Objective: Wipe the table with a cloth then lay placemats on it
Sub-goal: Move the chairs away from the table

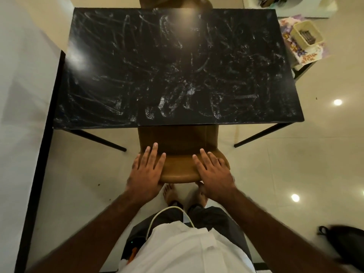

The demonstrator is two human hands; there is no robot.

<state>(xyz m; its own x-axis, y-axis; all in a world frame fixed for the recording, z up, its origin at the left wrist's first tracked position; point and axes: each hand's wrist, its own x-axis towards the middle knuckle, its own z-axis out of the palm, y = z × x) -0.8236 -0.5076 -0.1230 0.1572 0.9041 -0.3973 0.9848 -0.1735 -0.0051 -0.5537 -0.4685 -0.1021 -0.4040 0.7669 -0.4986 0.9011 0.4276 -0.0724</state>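
Palms down, both of them: the left hand (pixel 146 170) and the right hand (pixel 213 171) lie flat on the curved top of a brown chair (pixel 178 142), one toward each end of the backrest with bare leather between them. Fingers are straight and slightly spread, pointing forward. The hands are released, grasping nothing, just resting on the chair.

Straight ahead of the fingertips, the chair is tucked under the near edge of the black bench (pixel 137 66). And look at that top: whitish streaks and swirls run right across it, thickest along the near edge just beyond the hands, with a soft glare of light further out in the middle. Past the far edge, in line with the hands, the back of a second chair (pixel 175 1) peeks in.

Far out beyond the right hand, off the bench's far corner, a cream basket (pixel 306 33) sits on a floral sheet (pixel 303 54); what the basket holds is too small to tell. Back behind the right hand, a black bag (pixel 346 245) lies on the glossy pale floor (pixel 295 164). Out past the left hand runs a white wall (pixel 23 75). Directly below the hands, bare feet (pixel 169 194) show under the chair's back, and a white cable (pixel 167 210) loops at the person's waist.
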